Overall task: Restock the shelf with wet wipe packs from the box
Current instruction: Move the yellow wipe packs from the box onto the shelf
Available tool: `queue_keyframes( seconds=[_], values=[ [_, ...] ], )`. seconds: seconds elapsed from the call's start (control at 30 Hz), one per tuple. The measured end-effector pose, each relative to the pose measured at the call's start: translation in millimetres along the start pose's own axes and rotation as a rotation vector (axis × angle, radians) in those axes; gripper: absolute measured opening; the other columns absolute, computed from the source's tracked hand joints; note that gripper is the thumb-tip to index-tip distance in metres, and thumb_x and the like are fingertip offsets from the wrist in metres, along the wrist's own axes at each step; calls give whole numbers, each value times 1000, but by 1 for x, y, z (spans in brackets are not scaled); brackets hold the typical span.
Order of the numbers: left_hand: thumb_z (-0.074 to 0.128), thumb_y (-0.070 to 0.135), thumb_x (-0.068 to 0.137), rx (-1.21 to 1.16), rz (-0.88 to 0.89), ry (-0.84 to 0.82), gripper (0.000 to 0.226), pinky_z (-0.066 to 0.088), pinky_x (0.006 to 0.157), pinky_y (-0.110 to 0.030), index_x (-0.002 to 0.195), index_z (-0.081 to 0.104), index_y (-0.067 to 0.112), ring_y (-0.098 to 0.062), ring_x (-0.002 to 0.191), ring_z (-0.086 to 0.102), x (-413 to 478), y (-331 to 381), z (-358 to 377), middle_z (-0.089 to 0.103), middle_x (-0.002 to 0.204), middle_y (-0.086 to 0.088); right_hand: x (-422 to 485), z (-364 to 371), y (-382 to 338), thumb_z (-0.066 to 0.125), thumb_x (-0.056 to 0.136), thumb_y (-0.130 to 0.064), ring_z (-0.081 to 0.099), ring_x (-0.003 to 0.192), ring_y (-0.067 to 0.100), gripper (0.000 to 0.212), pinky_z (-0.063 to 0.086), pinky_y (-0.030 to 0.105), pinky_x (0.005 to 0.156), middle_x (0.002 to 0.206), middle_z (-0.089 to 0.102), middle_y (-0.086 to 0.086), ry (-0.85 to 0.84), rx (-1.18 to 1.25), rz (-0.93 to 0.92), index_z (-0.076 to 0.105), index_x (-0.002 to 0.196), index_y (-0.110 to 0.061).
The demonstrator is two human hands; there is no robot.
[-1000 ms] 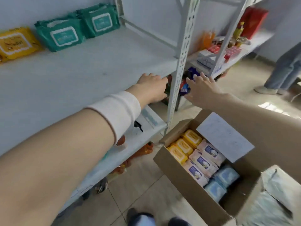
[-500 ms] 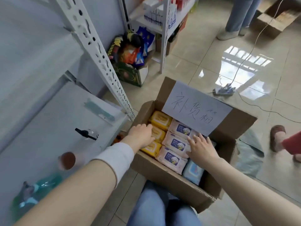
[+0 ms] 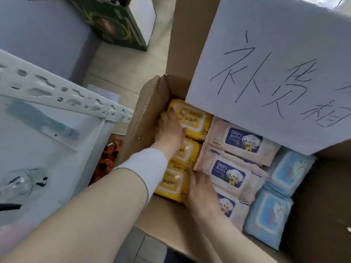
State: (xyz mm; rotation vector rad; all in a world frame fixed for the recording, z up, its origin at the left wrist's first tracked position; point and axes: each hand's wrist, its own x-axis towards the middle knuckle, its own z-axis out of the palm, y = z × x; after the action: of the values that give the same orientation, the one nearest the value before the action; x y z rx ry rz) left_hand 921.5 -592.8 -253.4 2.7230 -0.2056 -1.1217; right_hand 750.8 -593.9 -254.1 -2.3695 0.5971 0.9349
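Observation:
An open cardboard box (image 3: 148,103) holds rows of wet wipe packs: yellow packs (image 3: 191,118) on the left, pink baby-wipe packs (image 3: 241,143) in the middle, blue packs (image 3: 269,215) on the right. My left hand (image 3: 171,130) is inside the box, fingers pushed down between the box wall and the far yellow pack. My right hand (image 3: 201,190) lies against the right side of the near yellow pack (image 3: 171,183), fingers wedged between it and the pink packs. No pack is lifted. A white handwritten sheet (image 3: 275,63) on the flap hides the far packs.
The white shelf board (image 3: 38,149) and its perforated post (image 3: 62,92) lie at the left, with a clear bottle (image 3: 20,183) and a teal tube (image 3: 41,118) on it. A green carton (image 3: 117,21) stands on the tiled floor behind.
My head has dropped much closer to the box. Both hands have gone from resting on top of the packs to digging in around the yellow row.

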Motion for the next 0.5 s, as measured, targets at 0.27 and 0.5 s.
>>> queue_keyframes(
  seconds=[0.27,0.5],
  values=[
    [63,45,82,-90,-8,97,98,23,111,-37,149,2,8,-32,138,23,22,6,12,26,147,-17,38,12,3,92,13,-35,64,67,26,75,52,28,52,80,66,12,144,-121,-104,72,80,-7],
    [79,50,63,-222,-21,48,95,46,98,-40,136,35,8,-27,121,52,17,-2,-11,52,131,-9,35,-3,-6,88,53,-30,56,103,37,67,50,42,81,107,60,19,62,49,-108,59,106,0]
  ],
)
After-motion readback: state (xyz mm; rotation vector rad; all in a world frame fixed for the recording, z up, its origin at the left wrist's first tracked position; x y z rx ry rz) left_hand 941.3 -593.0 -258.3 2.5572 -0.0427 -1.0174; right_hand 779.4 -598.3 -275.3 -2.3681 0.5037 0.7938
